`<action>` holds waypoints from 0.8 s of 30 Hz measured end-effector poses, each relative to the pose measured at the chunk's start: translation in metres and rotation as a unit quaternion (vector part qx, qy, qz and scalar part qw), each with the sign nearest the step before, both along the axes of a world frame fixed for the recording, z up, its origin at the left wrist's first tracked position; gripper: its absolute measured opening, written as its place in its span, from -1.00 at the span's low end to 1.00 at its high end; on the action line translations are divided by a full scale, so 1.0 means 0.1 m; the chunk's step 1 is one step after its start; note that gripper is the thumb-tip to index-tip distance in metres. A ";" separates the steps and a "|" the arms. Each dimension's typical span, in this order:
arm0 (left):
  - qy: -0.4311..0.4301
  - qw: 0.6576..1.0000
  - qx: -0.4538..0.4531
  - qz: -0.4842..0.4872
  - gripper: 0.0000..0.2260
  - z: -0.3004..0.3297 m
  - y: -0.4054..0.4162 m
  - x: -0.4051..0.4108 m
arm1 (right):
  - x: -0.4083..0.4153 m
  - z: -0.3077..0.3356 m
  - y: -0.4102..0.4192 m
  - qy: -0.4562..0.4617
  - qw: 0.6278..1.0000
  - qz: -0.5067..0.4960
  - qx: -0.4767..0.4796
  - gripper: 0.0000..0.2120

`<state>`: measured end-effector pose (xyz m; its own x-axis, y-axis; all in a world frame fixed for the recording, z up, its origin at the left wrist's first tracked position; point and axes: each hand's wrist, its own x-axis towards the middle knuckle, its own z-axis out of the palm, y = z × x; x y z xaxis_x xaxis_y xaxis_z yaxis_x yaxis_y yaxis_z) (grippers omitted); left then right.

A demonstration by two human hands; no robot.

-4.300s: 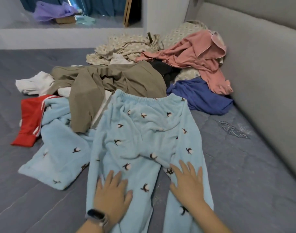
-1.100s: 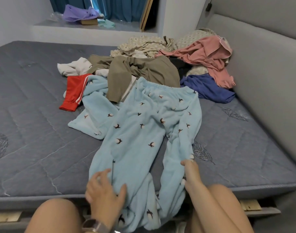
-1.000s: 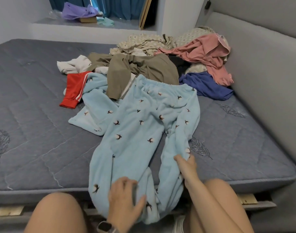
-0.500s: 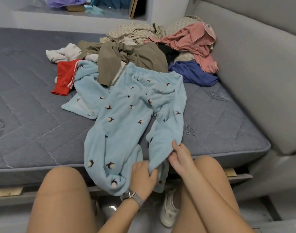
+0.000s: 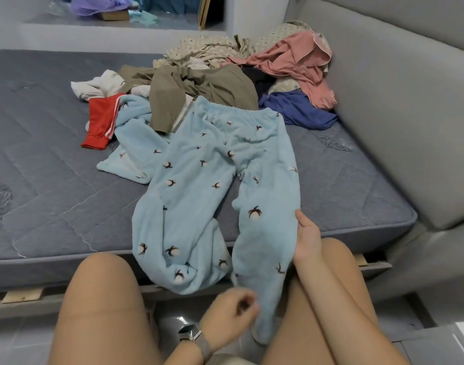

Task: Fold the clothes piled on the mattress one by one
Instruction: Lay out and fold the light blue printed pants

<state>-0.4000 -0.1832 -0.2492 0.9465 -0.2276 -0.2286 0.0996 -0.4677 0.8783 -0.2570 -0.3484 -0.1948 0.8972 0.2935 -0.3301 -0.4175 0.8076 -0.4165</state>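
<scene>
Light blue fleece pajama pants [image 5: 212, 164] with a cotton-flower print lie flat on the grey mattress [image 5: 54, 167], waistband toward the pile, both legs hanging over the front edge. My right hand [image 5: 306, 239] grips the outer edge of the right leg at the mattress edge, thumb on top. My left hand [image 5: 230, 316], blurred, has its fingers curled on the lower end of that same leg, below the mattress. The clothes pile [image 5: 199, 85] sits behind the pants: an olive garment, a pink top [image 5: 299, 61], a navy piece [image 5: 296, 110], a red striped item [image 5: 101, 122] and a matching blue fleece top [image 5: 136, 146].
A grey padded bed panel [image 5: 397, 101] rises along the right side. A white ledge [image 5: 107, 30] at the back carries a purple item. My bare knees [image 5: 101, 299] press close to the front edge, with wooden slats showing under the mattress.
My left hand has slid down the right pant leg to its lower end. My right hand moved to the leg's outer edge, and the leg now hangs straighter.
</scene>
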 end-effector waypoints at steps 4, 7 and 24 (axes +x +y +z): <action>0.076 0.946 -0.156 0.275 -0.72 0.13 -0.04 0.39 | -0.05 0.01 0.07 0.117 0.986 0.075 -0.096 -0.56; 0.106 0.947 -0.153 0.262 -0.56 0.26 -0.10 0.72 | -0.02 -0.08 0.05 0.151 0.978 0.071 -0.125 -0.61; 0.007 0.884 -0.325 0.337 -0.77 0.06 0.07 0.91 | 0.35 -0.27 -0.27 0.071 0.871 -0.107 -0.475 -0.74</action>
<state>-0.3092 -0.1758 -0.2435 0.9156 0.2988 -0.2690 0.1757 0.3044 0.9362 -0.2219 -0.3750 -0.2214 0.8283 -0.3401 -0.4452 -0.4018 0.1932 -0.8951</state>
